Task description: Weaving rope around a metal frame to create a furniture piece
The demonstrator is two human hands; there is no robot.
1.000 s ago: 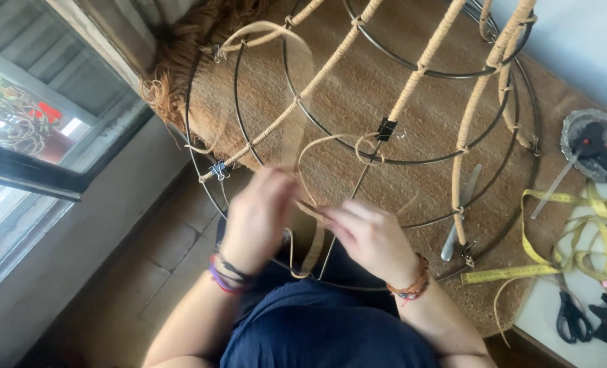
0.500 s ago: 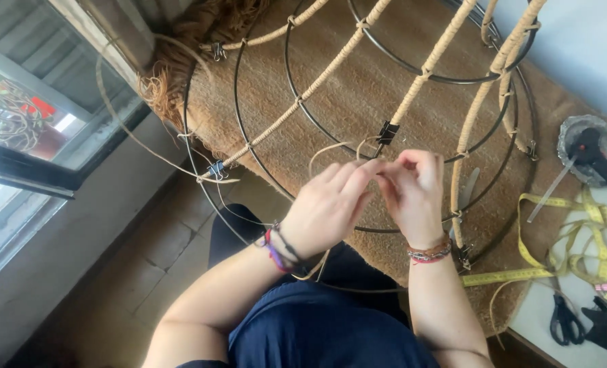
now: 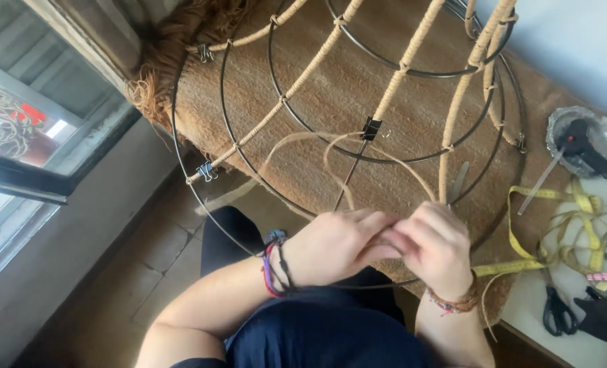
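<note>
A black wire frame with several ribs wrapped in tan cord lies over a woven brown mat. A loose tan strand loops up from my hands across the frame. My left hand and my right hand meet at the frame's lower ring, fingers closed around the strand and the wire there. Small black binder clips pinch the frame at some joints. Both wrists wear bracelets.
A yellow tape measure sprawls at the right next to black scissors on a white surface. A glue gun in a glass dish sits at the far right. A window is at left, tiled floor below.
My hands went up to a rib near the clip, then came back down to the lower ring; the strand now trails in a long loop above them.
</note>
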